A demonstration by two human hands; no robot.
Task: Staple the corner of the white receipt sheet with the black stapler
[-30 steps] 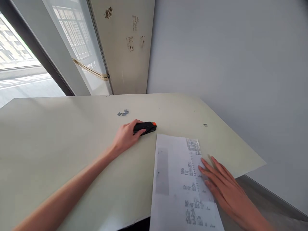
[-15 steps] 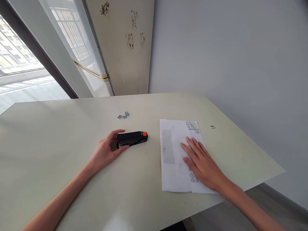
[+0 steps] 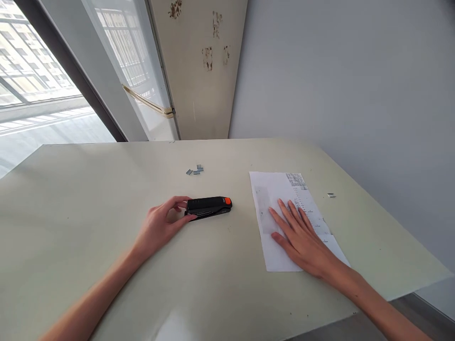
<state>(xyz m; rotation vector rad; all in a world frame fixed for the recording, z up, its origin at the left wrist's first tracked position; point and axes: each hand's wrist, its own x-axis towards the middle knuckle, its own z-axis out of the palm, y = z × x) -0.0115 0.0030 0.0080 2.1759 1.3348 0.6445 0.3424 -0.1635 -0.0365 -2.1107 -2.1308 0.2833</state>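
A black stapler [image 3: 208, 206] with an orange tip lies on the table, pointing right. At its left end, the thumb and fingers of my left hand [image 3: 161, 225] pinch its sides. My right hand [image 3: 298, 241] lies flat with fingers spread on a sheet of white paper [image 3: 272, 189]. Printed text and a dense printed block show near the paper's right side and top right corner. The hand covers part of the sheet's lower half.
Several small strips of staples [image 3: 196, 170] lie beyond the stapler. Another small staple piece [image 3: 331, 195] is right of the paper. The pale table [image 3: 124, 189] meets a grey wall [image 3: 337, 71], with a worn cabinet [image 3: 199, 94] behind.
The view has shifted, so things on the table appear farther right. The paper has turned, its lower end swinging rightward under my right hand. My left hand has drawn back slightly along the stapler.
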